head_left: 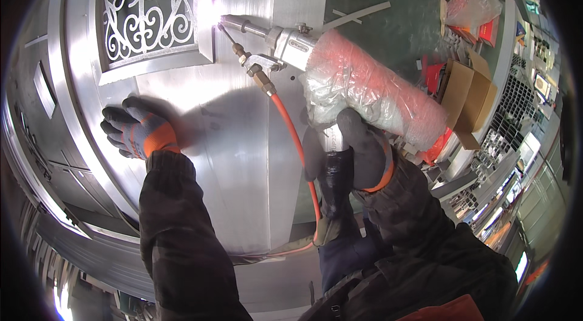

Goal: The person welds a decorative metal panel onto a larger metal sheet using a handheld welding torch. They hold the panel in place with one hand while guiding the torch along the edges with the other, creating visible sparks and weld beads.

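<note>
A: Where is the welding gun (285,44) right now?

B: Upper middle of the frame, its nozzle tip touching the corner of the ornamental scrollwork panel (150,8) in the upper left, where a bright glare sits. The right hand (358,151), gloved, is closed around the gun's handle in the centre-right of the picture.

A: And the other hand?

B: The left hand (136,129) lies at the left, fingers spread and flat on the metal door (243,157), gripping nothing.

A: How would the gun handle?

B: I judge it stiff and fairly heavy at the front, since the metal head sticks out well past the grip. The body is wrapped in crinkled plastic film (376,93), likely slippery, so the bare handle below it is the sounder place to hold. The orange hose (294,139) trails down from the brass fitting and probably drags on the wrist.

A: The door?

B: Rigid, smooth sheet; a flat palm steadies it well.
</note>
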The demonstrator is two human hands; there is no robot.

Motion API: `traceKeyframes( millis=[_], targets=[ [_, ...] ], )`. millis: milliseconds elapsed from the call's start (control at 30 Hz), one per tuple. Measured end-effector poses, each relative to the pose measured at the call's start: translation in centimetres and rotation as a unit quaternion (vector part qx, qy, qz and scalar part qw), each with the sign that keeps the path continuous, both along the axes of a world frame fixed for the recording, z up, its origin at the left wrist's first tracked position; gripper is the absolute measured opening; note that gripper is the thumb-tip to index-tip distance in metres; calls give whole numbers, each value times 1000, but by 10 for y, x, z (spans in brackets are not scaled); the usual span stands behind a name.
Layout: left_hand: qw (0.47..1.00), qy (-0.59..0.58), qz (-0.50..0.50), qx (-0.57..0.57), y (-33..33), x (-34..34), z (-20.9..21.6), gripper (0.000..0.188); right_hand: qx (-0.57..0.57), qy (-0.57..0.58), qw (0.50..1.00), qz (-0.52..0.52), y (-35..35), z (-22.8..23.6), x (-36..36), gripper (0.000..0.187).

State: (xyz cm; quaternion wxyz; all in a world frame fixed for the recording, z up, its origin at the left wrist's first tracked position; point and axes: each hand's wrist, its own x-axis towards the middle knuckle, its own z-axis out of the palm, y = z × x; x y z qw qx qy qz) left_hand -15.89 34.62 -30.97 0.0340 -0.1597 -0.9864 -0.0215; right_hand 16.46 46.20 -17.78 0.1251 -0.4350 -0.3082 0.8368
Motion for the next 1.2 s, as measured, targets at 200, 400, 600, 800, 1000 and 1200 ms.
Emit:
traceKeyframes(
  millis=[200, 400, 600, 800, 1000, 1200],
  targets=[
    [999, 47, -4, -18, -1, -4, -7, 74, -11, 3, 1000, -7, -8, 4, 3, 60],
    [999, 37, 6, -10, 1, 0, -5, 74, -24, 19, 999, -14, -22, 0, 8, 62],
    [999, 34, -1, -17, 1, 0, -4, 75, -63, 16, 998, -27, -34, 3, 12, 63],
    [1000, 3, 12, -12, 1, 1, -1, 80, -69, 14, 997, -15, -37, 6, 14, 65],
    [999, 36, 8, -11, 2, 0, -4, 78, 10, 24, 1000, -11, -44, 7, 22, 72],
    [1000, 17, 18, -1, 2, -1, -1, 79, -12, -1, 999, 39, -17, 19, 27, 73]
  ],
)
